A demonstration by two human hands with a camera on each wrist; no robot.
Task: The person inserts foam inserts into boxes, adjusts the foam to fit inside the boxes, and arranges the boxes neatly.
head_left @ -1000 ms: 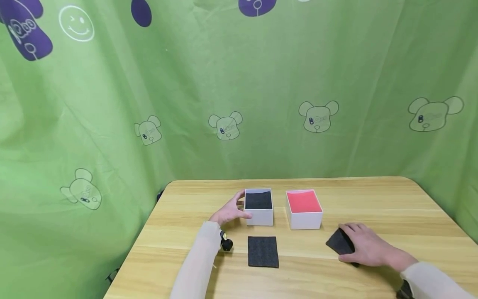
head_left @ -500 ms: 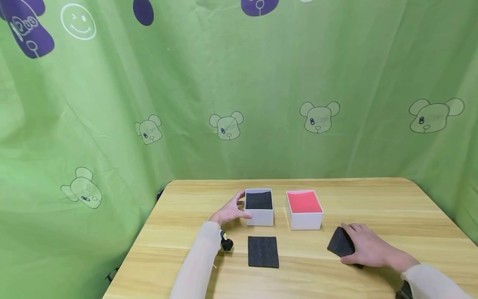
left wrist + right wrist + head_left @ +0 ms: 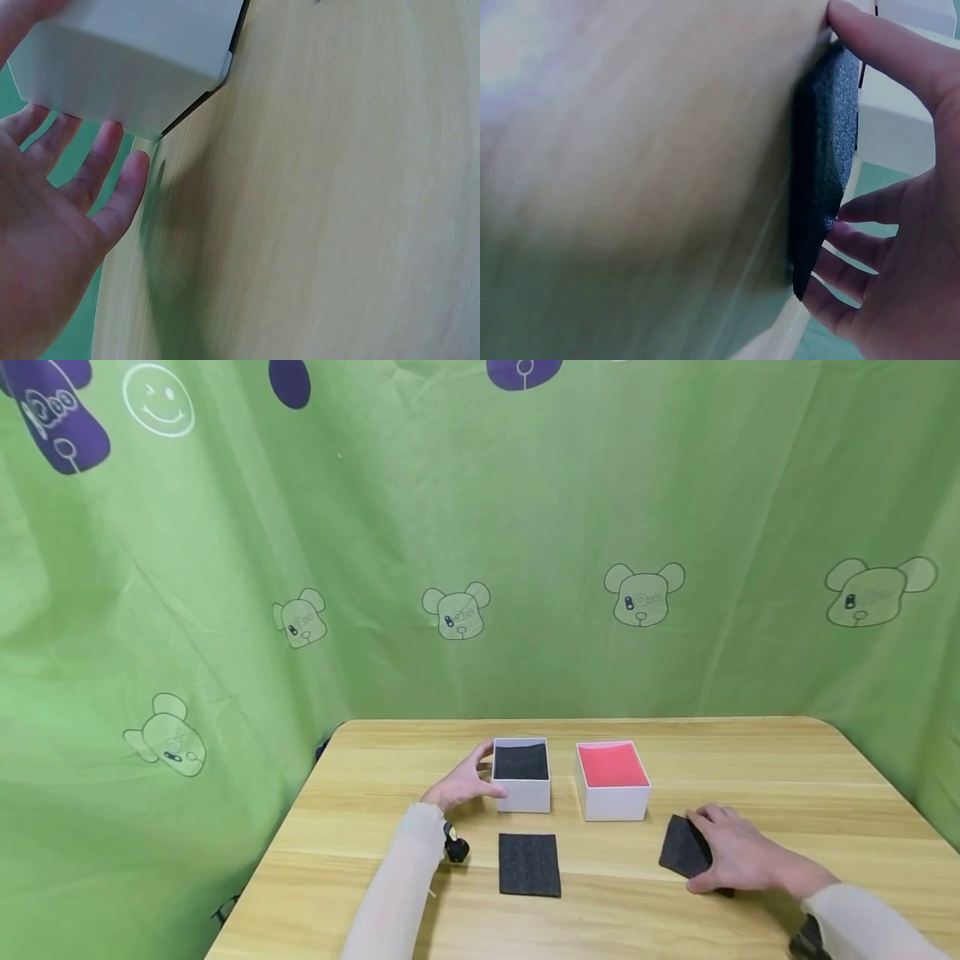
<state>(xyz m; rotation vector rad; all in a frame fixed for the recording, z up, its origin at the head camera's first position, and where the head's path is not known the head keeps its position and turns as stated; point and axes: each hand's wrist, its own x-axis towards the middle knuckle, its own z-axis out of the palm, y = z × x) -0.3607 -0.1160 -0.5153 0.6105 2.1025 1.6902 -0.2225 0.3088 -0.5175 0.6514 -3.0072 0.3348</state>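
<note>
Dark foam pad [image 3: 684, 848], tilted up off the table [image 3: 750, 760] on its edge, gripped by the right hand [image 3: 738, 858], thumb on one rim and fingers [image 3: 855, 259] curled round the other. Just ahead and to the left of that hand, a white box with red lining [image 3: 612, 780]. Further left, a white box with black lining [image 3: 521, 773], left hand [image 3: 465, 783] cupped loosely against its side, fingers [image 3: 112, 191] nearly straight. Near the left wrist, a second black pad [image 3: 529, 864] flat on the wood.
</note>
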